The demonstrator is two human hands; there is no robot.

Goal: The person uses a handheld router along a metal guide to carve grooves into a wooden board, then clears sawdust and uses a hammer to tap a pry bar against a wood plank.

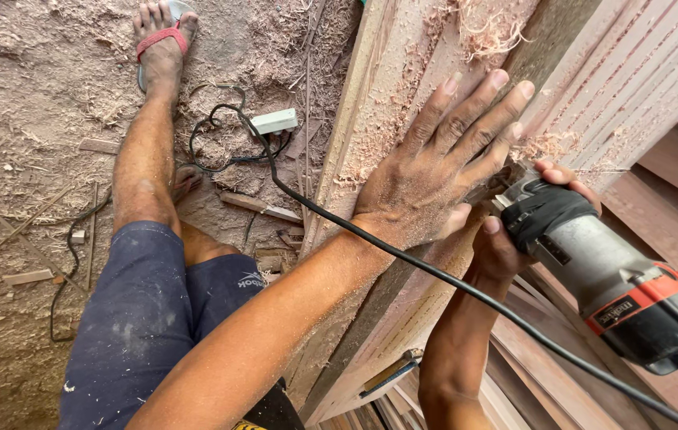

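Head view looks down on a sawdust-covered floor [20, 103] that fills the left half of the scene, littered with wood offcuts and curled shavings. A long reddish wooden panel [387, 95], moulded with parallel grooves and dusted with chips, runs diagonally from the top centre to the bottom, with more stacked timber boards [674, 183] lying to its right. The person's leg in dusty dark blue shorts [140, 318] stretches down the left of the panel to a foot in a red-strapped sandal [161, 40].

A grey, red and black power tool [618, 287] enters from the lower right, its nose pressed to the panel's edge. The right hand [514, 231] is wrapped around the tool's neck, fingers curled closed over the black collar, thumb up along its side. The left hand [442, 167] lies flat and spread on the face of the panel just beside the tool's head, fingers extended and gripping nothing, its skin coated in fine dust. The working end of the tool is hidden behind this hand, so its bit cannot be made out.

A black power cord [403, 259] crosses over the left forearm from the tool and trails to a white socket block [274, 121] on the floor.
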